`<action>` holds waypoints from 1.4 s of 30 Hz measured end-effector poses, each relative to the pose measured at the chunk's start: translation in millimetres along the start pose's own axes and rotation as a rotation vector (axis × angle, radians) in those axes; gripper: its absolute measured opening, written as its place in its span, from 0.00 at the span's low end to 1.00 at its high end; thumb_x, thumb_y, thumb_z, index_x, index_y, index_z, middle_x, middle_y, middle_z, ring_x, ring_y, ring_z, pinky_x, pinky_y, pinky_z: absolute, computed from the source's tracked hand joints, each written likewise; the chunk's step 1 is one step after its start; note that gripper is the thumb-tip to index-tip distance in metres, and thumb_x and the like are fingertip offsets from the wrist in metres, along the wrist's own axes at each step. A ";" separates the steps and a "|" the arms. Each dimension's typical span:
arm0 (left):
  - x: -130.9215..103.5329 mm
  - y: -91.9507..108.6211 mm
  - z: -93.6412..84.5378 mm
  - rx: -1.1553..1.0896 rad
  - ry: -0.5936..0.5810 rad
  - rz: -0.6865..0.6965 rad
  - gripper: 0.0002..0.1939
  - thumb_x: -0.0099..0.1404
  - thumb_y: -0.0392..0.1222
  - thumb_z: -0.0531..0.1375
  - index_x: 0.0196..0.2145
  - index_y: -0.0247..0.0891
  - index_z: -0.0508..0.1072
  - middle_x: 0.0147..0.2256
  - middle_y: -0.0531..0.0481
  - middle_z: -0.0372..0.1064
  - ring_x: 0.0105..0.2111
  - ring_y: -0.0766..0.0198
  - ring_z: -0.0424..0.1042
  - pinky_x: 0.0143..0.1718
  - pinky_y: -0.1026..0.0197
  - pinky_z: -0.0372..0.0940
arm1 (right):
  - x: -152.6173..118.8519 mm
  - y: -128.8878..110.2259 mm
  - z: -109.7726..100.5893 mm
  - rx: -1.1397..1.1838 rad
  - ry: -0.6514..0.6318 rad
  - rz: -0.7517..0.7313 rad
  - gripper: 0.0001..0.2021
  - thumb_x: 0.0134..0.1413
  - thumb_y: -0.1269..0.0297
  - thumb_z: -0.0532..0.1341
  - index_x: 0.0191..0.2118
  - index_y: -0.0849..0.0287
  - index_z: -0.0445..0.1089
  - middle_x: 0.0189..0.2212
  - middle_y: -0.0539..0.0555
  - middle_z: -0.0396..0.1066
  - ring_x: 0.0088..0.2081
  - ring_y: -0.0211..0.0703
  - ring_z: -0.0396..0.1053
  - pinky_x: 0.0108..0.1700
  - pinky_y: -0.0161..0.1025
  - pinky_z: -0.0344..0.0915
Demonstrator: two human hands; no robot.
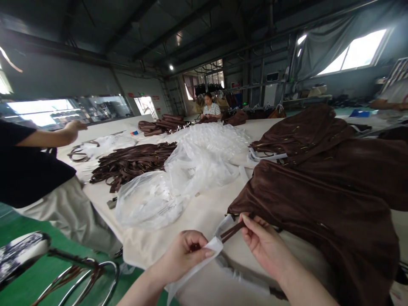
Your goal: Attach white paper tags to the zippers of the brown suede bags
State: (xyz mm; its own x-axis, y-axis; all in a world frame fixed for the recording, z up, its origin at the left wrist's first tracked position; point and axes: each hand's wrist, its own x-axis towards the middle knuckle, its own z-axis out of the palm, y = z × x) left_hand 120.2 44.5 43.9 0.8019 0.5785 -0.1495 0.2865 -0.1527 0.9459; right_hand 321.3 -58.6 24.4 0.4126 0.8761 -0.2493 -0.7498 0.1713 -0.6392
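Observation:
Low in the middle, my left hand (188, 253) is closed, its thumb and fingers pinching a strip of white translucent plastic (213, 246). My right hand (263, 242) is closed too, gripping a thin dark-brown strap (232, 231) whose length runs toward the plastic. Right beside my right hand lies a large brown bag (306, 204), soft and flat on the table. More plastic-wrapped strap (237, 274) curves along the tabletop below my hands. The far ends of the strap are partly hidden by my right hand and the bag.
Clear plastic sheets (204, 157) pile up mid-table (137, 244). Brown straps (130, 161) lie heaped to the left, and more brown bags (306, 127) are stacked at right. A person in dark clothing (35, 165) stands left; another (210, 109) sits across. A stool (24, 255) stands lower left.

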 end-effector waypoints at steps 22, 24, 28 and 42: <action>8.6 -14.1 13.6 -0.045 -0.005 -0.016 0.20 0.57 0.55 0.63 0.28 0.32 0.70 0.21 0.55 0.59 0.22 0.72 0.53 0.23 0.68 0.49 | -0.9 15.7 -3.5 -0.303 -0.151 0.089 0.14 0.35 0.60 0.74 0.29 0.62 0.77 0.25 0.51 0.72 0.27 0.33 0.67 0.31 0.29 0.64; 11.0 -14.4 15.1 0.043 -0.004 0.026 0.20 0.59 0.56 0.61 0.27 0.32 0.71 0.21 0.54 0.58 0.23 0.71 0.54 0.24 0.67 0.51 | 0.2 22.8 -4.8 -0.341 -0.138 0.111 0.16 0.33 0.59 0.74 0.28 0.64 0.77 0.23 0.51 0.71 0.26 0.33 0.65 0.29 0.29 0.62; 14.3 -6.0 16.4 0.230 0.003 0.158 0.22 0.63 0.54 0.57 0.20 0.33 0.69 0.26 0.51 0.60 0.28 0.68 0.60 0.29 0.66 0.55 | 1.4 27.8 -4.4 -0.485 -0.115 0.115 0.20 0.30 0.54 0.74 0.29 0.65 0.77 0.15 0.46 0.62 0.17 0.26 0.49 0.18 0.29 0.46; 22.5 9.9 9.0 0.252 -0.217 -0.161 0.27 0.59 0.64 0.54 0.18 0.37 0.59 0.13 0.58 0.54 0.15 0.72 0.54 0.17 0.68 0.48 | 12.8 43.9 -13.9 -0.549 0.042 0.197 0.20 0.33 0.48 0.67 0.21 0.60 0.62 0.14 0.44 0.60 0.13 0.29 0.55 0.15 0.29 0.45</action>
State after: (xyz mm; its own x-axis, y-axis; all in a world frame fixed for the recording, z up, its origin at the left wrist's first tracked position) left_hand 145.9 48.8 47.4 0.8206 0.4320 -0.3741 0.5169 -0.2819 0.8083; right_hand 300.8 -46.2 -17.0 0.3213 0.8473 -0.4228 -0.4410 -0.2612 -0.8587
